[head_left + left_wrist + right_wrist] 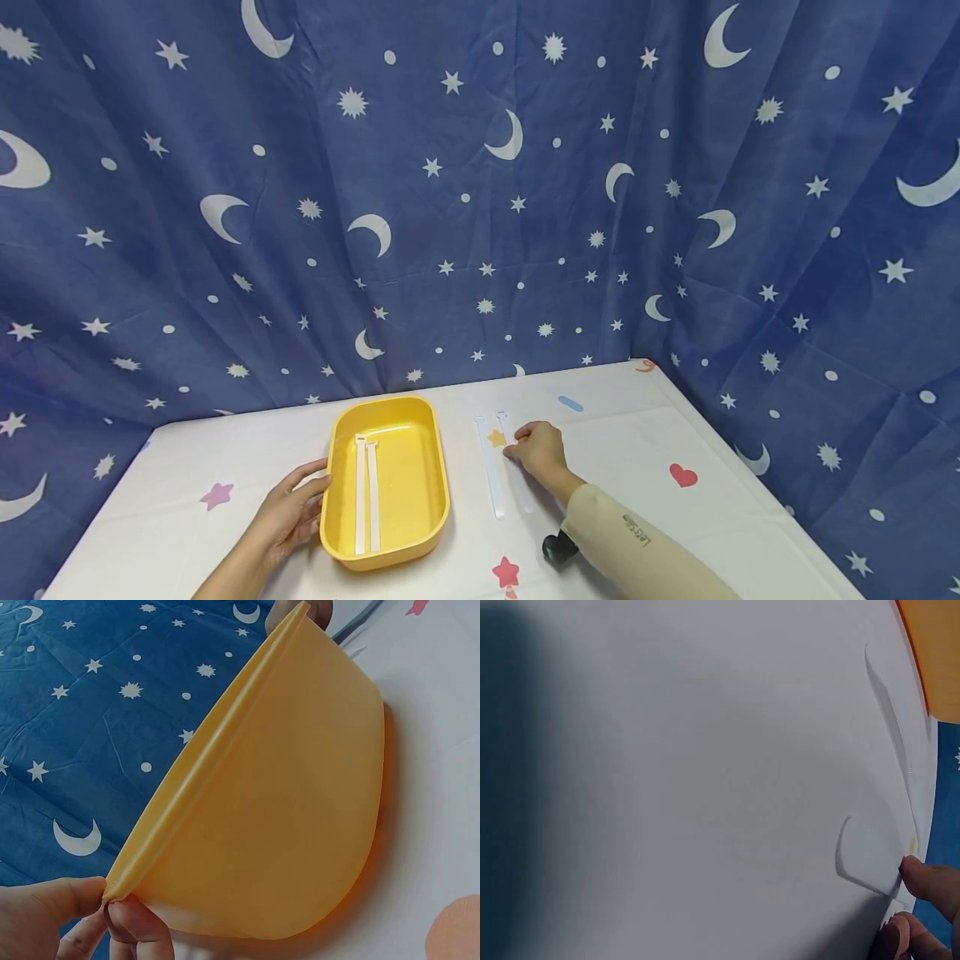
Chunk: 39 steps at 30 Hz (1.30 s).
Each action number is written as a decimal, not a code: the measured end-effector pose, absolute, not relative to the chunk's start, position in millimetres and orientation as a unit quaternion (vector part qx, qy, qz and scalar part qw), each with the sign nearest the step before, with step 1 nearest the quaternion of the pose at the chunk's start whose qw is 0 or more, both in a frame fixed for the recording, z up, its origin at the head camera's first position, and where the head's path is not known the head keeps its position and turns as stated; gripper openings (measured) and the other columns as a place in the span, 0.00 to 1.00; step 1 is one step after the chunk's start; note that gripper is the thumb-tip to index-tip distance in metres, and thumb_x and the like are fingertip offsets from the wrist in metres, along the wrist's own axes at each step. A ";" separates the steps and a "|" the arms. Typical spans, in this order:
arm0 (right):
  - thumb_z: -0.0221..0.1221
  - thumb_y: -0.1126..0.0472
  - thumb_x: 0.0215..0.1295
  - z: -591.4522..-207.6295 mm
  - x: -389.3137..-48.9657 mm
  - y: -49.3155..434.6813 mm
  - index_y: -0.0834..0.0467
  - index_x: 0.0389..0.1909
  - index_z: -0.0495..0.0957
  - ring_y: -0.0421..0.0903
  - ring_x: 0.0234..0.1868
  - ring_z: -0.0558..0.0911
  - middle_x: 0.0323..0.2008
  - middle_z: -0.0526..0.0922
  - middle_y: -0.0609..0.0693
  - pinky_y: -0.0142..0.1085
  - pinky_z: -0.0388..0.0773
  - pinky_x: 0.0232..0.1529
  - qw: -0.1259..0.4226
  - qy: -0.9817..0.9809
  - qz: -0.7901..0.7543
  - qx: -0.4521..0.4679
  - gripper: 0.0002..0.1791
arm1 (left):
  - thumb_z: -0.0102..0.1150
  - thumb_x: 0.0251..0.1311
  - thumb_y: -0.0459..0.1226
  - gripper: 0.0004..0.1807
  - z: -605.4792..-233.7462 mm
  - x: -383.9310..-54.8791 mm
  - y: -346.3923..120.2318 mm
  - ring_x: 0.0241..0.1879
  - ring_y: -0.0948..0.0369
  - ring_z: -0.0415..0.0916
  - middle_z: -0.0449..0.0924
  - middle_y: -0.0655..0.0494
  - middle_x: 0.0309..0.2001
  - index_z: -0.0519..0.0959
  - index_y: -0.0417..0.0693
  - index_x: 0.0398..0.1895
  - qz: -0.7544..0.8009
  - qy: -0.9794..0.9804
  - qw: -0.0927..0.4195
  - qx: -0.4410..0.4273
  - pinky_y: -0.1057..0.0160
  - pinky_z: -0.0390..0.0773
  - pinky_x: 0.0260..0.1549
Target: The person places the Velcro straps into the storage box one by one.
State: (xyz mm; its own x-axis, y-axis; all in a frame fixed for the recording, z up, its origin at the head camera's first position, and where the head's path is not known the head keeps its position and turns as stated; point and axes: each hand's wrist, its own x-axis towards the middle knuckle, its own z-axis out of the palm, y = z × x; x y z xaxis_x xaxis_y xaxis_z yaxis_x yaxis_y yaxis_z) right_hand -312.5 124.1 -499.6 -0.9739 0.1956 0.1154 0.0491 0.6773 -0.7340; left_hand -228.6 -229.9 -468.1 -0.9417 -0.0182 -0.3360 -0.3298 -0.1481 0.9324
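Note:
A yellow plastic tray stands on the white tablecloth, with two white slotted straps lying lengthwise along its left side. My left hand holds the tray's left edge. In the left wrist view its thumb and fingers pinch the yellow rim. To the right of the tray, two more white straps lie side by side on the cloth. Over the right one of these straps, my right hand pinches it between thumb and finger near its middle. The left strap lies untouched; both blend into the white cloth.
A dark rounded object shows below my right forearm, at the wrist. The white tablecloth bears printed stars and a heart. A blue curtain with moons and stars hangs behind the table and along its right side.

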 end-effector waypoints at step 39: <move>0.70 0.70 0.34 -493.7 -314.0 123.9 0.61 0.22 0.79 0.42 0.20 0.72 0.15 0.74 0.46 0.32 0.71 0.23 0.091 -0.910 0.399 -0.069 0.11 | 0.51 0.61 0.36 0.29 -467.7 -228.1 -229.4 0.37 0.57 0.77 0.76 0.50 0.40 0.56 0.44 0.64 0.750 0.639 0.102 -0.133 0.57 0.78 0.39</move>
